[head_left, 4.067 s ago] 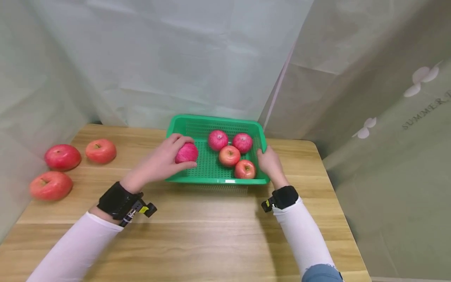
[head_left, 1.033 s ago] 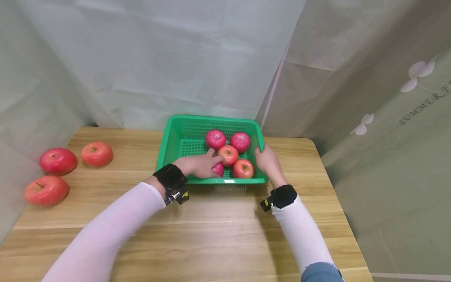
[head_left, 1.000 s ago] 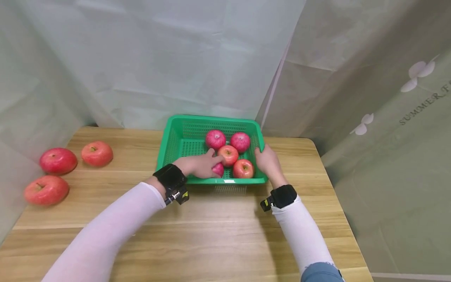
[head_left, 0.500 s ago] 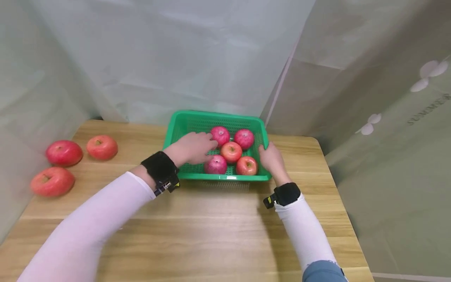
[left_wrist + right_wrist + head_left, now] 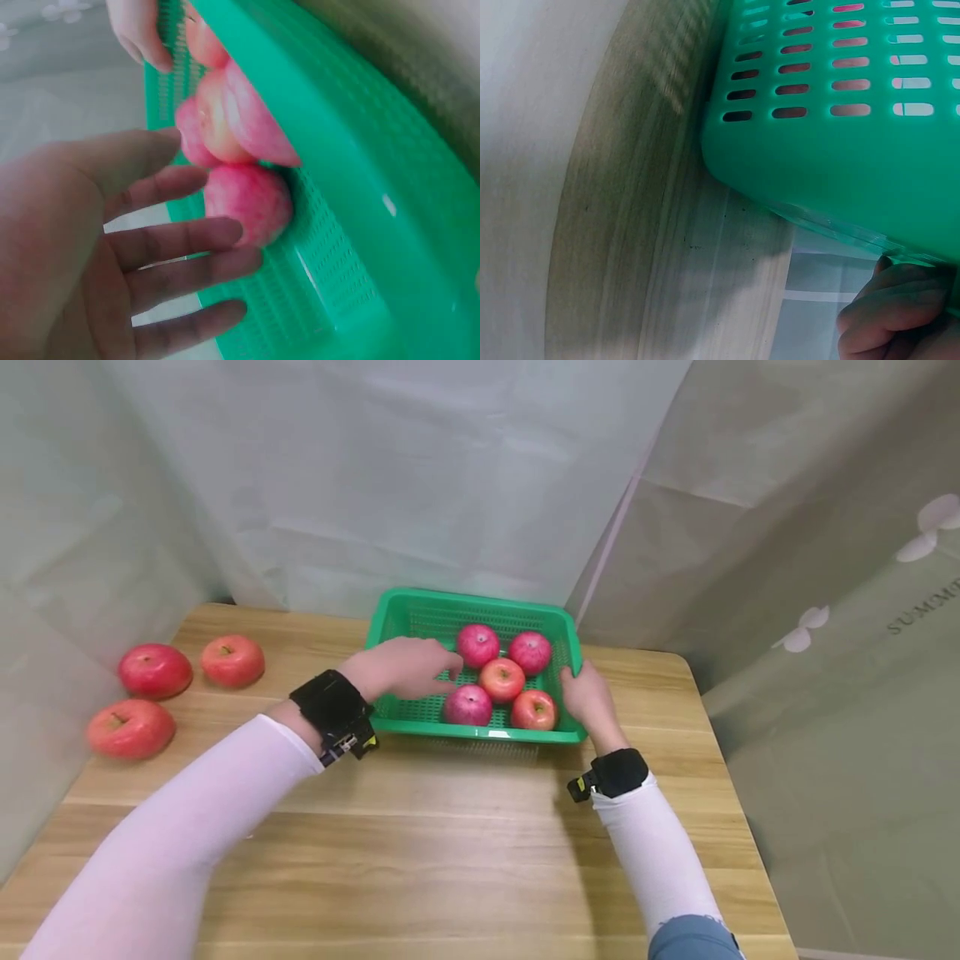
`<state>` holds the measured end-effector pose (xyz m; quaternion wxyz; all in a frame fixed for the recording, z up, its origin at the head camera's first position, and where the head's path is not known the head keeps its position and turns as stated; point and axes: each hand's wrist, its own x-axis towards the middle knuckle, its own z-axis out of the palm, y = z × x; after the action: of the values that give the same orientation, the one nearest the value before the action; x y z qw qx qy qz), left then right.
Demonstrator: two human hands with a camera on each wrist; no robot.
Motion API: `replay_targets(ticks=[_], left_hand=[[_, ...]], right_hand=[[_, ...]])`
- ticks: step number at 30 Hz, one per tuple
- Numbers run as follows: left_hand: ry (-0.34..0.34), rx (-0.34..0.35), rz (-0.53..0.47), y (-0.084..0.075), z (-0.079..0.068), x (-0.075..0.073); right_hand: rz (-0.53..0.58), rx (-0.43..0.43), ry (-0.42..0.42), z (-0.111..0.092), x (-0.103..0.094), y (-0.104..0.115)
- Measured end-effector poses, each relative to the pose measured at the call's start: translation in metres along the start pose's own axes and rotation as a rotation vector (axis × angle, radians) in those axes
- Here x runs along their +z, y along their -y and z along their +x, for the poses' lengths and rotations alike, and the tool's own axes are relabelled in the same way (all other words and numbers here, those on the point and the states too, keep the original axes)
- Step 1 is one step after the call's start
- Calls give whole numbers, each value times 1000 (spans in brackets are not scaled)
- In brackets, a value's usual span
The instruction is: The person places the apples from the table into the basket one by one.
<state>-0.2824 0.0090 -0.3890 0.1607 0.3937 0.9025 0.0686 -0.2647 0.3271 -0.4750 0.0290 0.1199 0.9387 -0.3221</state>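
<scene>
A green plastic basket (image 5: 480, 602) stands at the back of the wooden table. Inside lie several red apples: a dark pink apple (image 5: 468, 705) at the front, two more pink ones behind, and two orange-red apples (image 5: 502, 680) toward the right. My left hand (image 5: 408, 667) hovers over the basket's left part, holding nothing. In the left wrist view its fingers are spread and nearly straight, near a pink apple (image 5: 251, 202). My right hand (image 5: 588, 697) grips the basket's right rim. The right wrist view shows its curled fingers (image 5: 892, 307) at the basket's edge.
Outside the basket, three apples sit at the table's left: a dark red apple (image 5: 154, 671), an orange-red apple (image 5: 232, 661) behind and another apple (image 5: 131, 728) in front. Pale cloth (image 5: 420, 485) hangs around the table's back and sides.
My left hand has carried a pink apple from the basket's left side to its front middle and let it go there. It has since drawn back leftward. My right hand stays on the rim.
</scene>
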Motion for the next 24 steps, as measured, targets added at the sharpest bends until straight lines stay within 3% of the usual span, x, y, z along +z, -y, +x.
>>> replay_targets(ticks=[7,11,16,24], left_hand=[[-7,93,-217,-4,-3,3],[29,128,-338,-5,-7,5],[52,146,-345,-7,-10,6],[-3,168,-356,-2,-22,3]], right_hand=[[-3,-1,6,0,1,0],[-14,-8,7,0,2,1],[-16,-8,12,0,2,2],[-10,5,16,-3,-4,2]])
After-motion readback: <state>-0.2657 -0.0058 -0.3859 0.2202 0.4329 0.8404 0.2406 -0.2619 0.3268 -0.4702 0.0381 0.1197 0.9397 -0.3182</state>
